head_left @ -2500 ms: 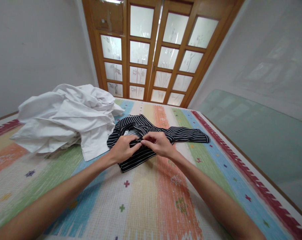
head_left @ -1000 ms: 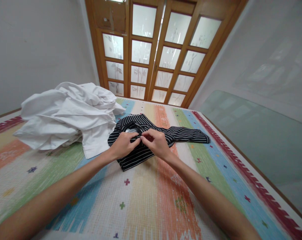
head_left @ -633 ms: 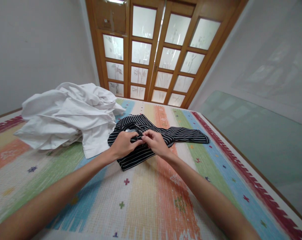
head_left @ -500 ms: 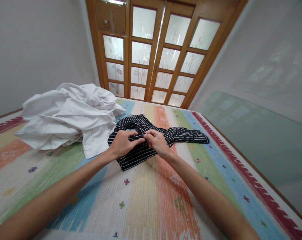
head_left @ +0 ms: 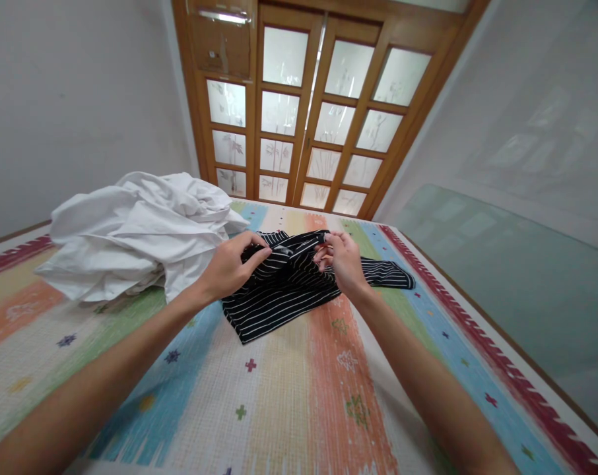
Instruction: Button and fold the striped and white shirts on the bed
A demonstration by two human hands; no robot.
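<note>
Room: pale walls, wood-framed glass doors (head_left: pixel 279 115) at the far side, a pastel-striped cloth (head_left: pixel 279 396) spread below them. On it, mid-view, lies a black top (head_left: pixel 279 310) with thin white stripes, straight ahead of both hands, part raised and part flat. Its long axis runs crosswise, left to right; one sleeve (head_left: pixel 391 274) lies out to the right, past the right hand, which is the nearer to it. A corner of the body points back toward my side, nearer the left hand.

Left hand (head_left: pixel 230 266): thumb and fingers narrow, pinching the top's raised edge. Right hand (head_left: pixel 346 264): pinching the same edge farther right, fingers curled. Fabric spans between them; I can't tell which seam it is.

Farther out, left: a heaped white garment (head_left: pixel 131 237), just beside the left hand. Far right, a pale green panel (head_left: pixel 501 264) against the wall.
</note>
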